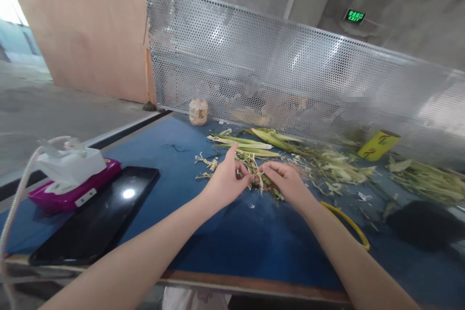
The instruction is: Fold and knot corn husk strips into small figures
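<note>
L hand [229, 180] & R hand [286, 181], in front of perf. metal panel [254, 63], both pinch knotted plant strips [260, 178]. Green leaves [254, 144] nr panel's base, pale jar [198, 112] by its L end, yellow can [379, 145] nr its R part; blk tablet [98, 213] front-L of panel.

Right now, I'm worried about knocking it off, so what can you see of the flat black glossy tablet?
The flat black glossy tablet lies face up on the blue tabletop, a long rectangle with rounded corners. Its dark face looks like smooth glass and shows a bright white reflection toward the far end. Its near end reaches the table's front edge. A magenta box with a white top sits close along its left; contact is unclear. Neither the left hand nor the right hand touches it.
</note>
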`<state>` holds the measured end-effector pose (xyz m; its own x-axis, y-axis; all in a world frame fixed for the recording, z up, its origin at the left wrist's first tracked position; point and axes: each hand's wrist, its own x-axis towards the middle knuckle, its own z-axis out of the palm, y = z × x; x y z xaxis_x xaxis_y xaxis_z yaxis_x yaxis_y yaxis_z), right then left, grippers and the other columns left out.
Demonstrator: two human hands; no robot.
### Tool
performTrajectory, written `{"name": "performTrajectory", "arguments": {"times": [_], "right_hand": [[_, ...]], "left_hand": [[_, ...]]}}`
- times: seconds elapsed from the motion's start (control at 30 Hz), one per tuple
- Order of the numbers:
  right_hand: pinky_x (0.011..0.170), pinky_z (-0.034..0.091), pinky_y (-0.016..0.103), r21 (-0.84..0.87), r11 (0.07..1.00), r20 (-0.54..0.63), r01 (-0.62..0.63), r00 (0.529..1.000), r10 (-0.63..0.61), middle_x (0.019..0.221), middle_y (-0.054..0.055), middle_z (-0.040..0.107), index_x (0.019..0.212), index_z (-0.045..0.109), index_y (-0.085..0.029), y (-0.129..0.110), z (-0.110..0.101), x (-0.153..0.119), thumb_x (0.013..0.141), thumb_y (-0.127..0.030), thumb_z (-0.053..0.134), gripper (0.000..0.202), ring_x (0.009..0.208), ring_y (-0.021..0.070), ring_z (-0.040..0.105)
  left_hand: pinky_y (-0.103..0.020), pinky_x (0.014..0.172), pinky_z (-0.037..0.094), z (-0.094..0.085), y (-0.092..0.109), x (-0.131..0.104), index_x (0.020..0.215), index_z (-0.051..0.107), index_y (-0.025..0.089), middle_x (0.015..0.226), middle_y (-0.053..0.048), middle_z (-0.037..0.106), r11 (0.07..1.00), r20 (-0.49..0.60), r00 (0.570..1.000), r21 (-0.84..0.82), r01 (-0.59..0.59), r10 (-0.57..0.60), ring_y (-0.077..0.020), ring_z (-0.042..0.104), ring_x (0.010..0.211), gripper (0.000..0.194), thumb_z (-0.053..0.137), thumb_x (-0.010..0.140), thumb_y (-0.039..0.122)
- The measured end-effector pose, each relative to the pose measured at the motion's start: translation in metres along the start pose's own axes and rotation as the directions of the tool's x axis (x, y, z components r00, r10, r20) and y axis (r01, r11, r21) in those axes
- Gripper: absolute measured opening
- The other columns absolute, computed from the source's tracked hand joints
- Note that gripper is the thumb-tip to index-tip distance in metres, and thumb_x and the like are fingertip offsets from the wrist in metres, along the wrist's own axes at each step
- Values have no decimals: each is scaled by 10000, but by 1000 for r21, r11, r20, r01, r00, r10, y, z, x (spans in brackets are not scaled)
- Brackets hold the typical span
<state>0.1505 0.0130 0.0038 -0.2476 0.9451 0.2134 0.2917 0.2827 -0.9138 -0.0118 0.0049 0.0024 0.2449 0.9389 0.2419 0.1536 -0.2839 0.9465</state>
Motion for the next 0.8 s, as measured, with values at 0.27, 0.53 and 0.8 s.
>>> {"name": "performTrajectory", "arguments": {"times": [0.27, 0.53, 0.8], "right_hand": [[524, 420, 256, -59, 996, -33, 60, 998, -62, 581, -27, 532, 728, 517, -195, 2, -1, 1, 763, -404, 532, 213, 512, 119, 512], [524, 405, 248, -90, 992, 51, 89, 995, -84, 541, -43, 500, 694, 455, -210, 0, 2, -2, 832, -415, 428, 248, 495, 115, 505], [548, 409, 248, -220, 962, 94, 164, 985, -146, 590, -24, 540, 654, 481, -204, -2, 1, -6, 859, -325, 398, 251, 509, 112, 507]], "left_hand": [[-232, 518, 394, 0, -4, 3, 1294, 245, 170, 670, 47, 513, 997, -16, 997, -40, -72, 72, -87, 494, 533, 664, 540, 698, 181], [-229, 541, 418, 1, 2, 2, 1207, 335, 187, 657, 57, 490, 984, 29, 991, -126, -125, 129, -75, 493, 528, 536, 530, 708, 159], [-244, 545, 457, 2, 0, 5, 1203, 337, 170, 796, -3, 522, 989, -53, 995, -113, -93, 88, -99, 515, 627, 503, 525, 738, 202]]}}
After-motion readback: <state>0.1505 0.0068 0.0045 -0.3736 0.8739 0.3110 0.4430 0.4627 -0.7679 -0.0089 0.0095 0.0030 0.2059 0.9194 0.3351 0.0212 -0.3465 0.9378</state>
